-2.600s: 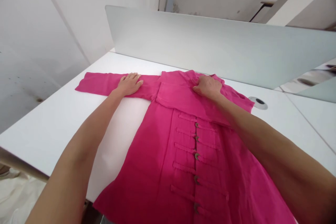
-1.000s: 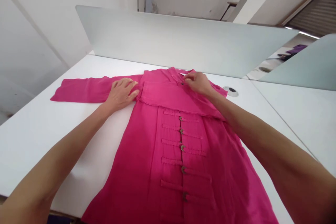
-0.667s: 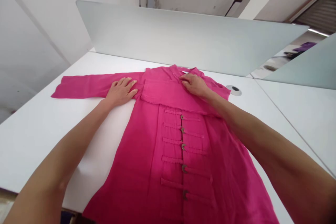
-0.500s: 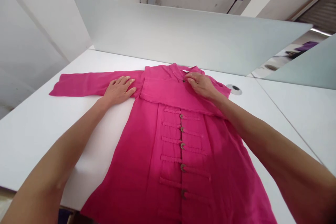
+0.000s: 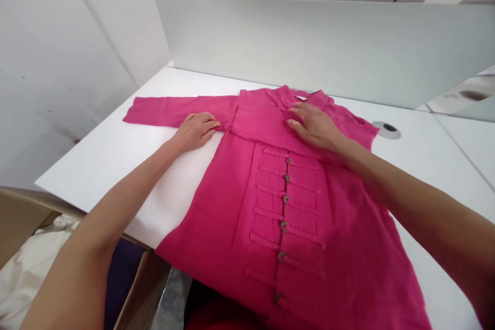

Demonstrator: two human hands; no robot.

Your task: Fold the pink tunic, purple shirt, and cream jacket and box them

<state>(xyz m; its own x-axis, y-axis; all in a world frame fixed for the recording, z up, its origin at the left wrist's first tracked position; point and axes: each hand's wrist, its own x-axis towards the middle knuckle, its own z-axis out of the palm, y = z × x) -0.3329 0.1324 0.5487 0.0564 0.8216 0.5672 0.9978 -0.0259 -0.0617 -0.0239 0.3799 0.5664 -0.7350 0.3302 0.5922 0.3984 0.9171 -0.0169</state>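
Observation:
A bright pink long-sleeved shirt lies front up on the white table, its hem hanging past the near edge. Braided loops with round metal-looking buttons run down its front. One sleeve stretches out to the left; the other is folded flat across the chest below the collar. My left hand is closed at the lower edge of the outstretched sleeve, close to the armpit, pinching the cloth. My right hand rests on the folded sleeve just below the collar, fingers extended.
A frosted panel stands along the back of the white table. A round cable hole sits right of the shirt. At lower left, a cardboard box holds cream cloth and dark blue cloth.
The view has swung left, bringing the box into sight. My left hand has gone from lying spread on the sleeve to closing at its lower edge. My right hand's fingers have straightened out.

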